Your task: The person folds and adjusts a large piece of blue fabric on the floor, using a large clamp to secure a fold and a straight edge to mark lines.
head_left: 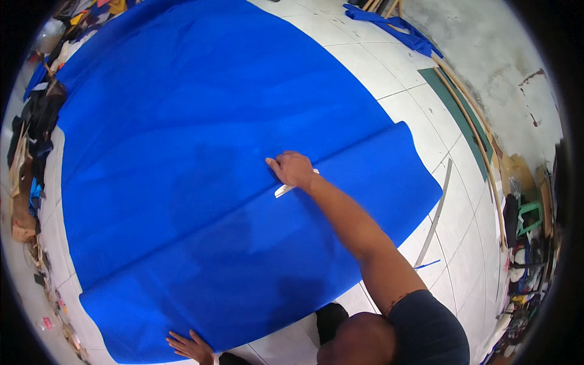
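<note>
A large sheet of bright blue material [182,158] lies spread over the floor, its near part folded over so that a long slanting fold edge runs across it. On that edge, near the middle, rests my right hand [293,169], fingers curled down and thumb out to the left. A short white flat piece [283,191] sticks out from under this hand; its full shape is hidden by the palm. My left hand [192,348] lies flat with fingers spread on the folded part, close to the sheet's near edge.
White floor tiles [420,115] surround the sheet. To the right lie a grey metal strip [435,213], long wooden sticks [465,112], a green mat [471,128] and a green plastic frame [530,218]. Mixed clutter lines both walls. Crumpled blue material [404,33] lies at the far right.
</note>
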The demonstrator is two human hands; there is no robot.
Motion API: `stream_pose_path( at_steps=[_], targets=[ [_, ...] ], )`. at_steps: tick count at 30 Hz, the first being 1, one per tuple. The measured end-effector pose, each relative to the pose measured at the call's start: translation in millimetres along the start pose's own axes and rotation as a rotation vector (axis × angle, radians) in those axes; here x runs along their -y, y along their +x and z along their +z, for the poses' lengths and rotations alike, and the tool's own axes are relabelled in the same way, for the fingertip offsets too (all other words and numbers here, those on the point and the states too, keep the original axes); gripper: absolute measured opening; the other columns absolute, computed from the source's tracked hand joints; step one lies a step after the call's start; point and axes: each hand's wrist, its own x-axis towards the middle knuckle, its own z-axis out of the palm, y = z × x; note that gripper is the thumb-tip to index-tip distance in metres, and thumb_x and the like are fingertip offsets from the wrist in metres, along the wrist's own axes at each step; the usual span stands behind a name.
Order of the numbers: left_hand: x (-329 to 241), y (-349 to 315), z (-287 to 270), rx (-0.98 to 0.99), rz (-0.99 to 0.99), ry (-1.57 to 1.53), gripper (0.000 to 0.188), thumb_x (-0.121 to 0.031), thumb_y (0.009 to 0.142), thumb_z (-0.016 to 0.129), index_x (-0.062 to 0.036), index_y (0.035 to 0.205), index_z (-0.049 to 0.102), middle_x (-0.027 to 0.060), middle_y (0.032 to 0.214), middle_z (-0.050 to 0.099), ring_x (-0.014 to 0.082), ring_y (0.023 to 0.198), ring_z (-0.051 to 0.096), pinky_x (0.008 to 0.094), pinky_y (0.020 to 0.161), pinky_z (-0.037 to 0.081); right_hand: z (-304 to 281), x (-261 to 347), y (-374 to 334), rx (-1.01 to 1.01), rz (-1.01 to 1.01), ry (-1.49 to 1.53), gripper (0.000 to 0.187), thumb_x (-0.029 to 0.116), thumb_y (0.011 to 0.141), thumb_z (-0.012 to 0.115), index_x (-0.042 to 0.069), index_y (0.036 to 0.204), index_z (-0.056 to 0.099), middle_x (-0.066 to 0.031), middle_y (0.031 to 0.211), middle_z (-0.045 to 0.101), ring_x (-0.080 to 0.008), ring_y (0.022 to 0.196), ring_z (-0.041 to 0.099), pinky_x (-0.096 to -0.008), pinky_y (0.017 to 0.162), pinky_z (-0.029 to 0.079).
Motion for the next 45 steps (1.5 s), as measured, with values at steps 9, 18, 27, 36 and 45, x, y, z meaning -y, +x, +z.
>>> stream_pose_path(
  at_steps=[9, 18, 27, 36, 45],
  targets=[
    [10.7, 3.9, -3.7, 0.002, 0.028, -0.088, 0.073, -0.055, 0.098, 0.037, -0.0114, 0.153, 0.018, 0.0235, 0.157, 0.011, 0.0428, 0.144, 0.012, 0.0598, 0.113, 0.012, -110.0, 41.2, -102.9, -0.382, -0.035, 0.457, 0.044, 0.043, 0.096, 0.051, 0.0, 0.087, 0.052, -0.0209, 0.083, 0.058, -0.0403, 0.078, 0.057, -0.046, 0.07, 0.044],
    [136.3, 42.9, 12.5, -0.359, -0.483, -0.384, 0.062, -0.052, 0.089, 0.06, -0.0087, 0.132, 0.05, 0.0182, 0.119, 0.053, 0.0348, 0.11, 0.051, 0.0485, 0.089, 0.045, -45.3, -89.7, -427.9, -0.09, 1.123, 0.68, 0.068, 0.065, 0.082, 0.062, 0.0, 0.1, 0.058, -0.0107, 0.075, 0.063, -0.0144, 0.055, 0.056, -0.0291, 0.044, 0.042],
    [164.8, 57.3, 1.4, 0.4, -0.684, -1.873, 0.024, -0.029, 0.099, 0.052, -0.0074, 0.107, 0.059, 0.0016, 0.087, 0.065, 0.0148, 0.071, 0.06, 0.0298, 0.063, 0.049, 3.7, -108.2, -500.4, -0.281, 1.375, 1.171, 0.058, 0.062, 0.085, 0.061, 0.006, 0.099, 0.059, -0.0033, 0.073, 0.058, -0.0127, 0.06, 0.053, -0.0266, 0.052, 0.042],
    [170.6, 62.1, 34.0, 0.372, -0.547, -1.87, 0.024, -0.029, 0.102, 0.046, -0.0081, 0.096, 0.057, 0.0029, 0.077, 0.062, 0.0146, 0.06, 0.056, 0.0255, 0.052, 0.045, 4.1, -97.2, -442.2, -0.535, 1.136, 1.41, 0.037, 0.042, 0.095, 0.058, 0.006, 0.098, 0.061, -0.0017, 0.076, 0.058, -0.0087, 0.066, 0.055, -0.0213, 0.056, 0.044],
    [199.3, 67.2, 45.6, 0.353, -0.423, -1.812, 0.021, -0.028, 0.098, 0.049, -0.0107, 0.088, 0.058, 0.0007, 0.072, 0.059, 0.014, 0.055, 0.052, 0.0277, 0.049, 0.042, -25.0, -162.5, -415.4, -0.237, 0.96, 1.026, 0.052, 0.05, 0.088, 0.063, 0.002, 0.107, 0.062, -0.0081, 0.086, 0.063, -0.0165, 0.07, 0.058, -0.0298, 0.06, 0.048]
  ],
)
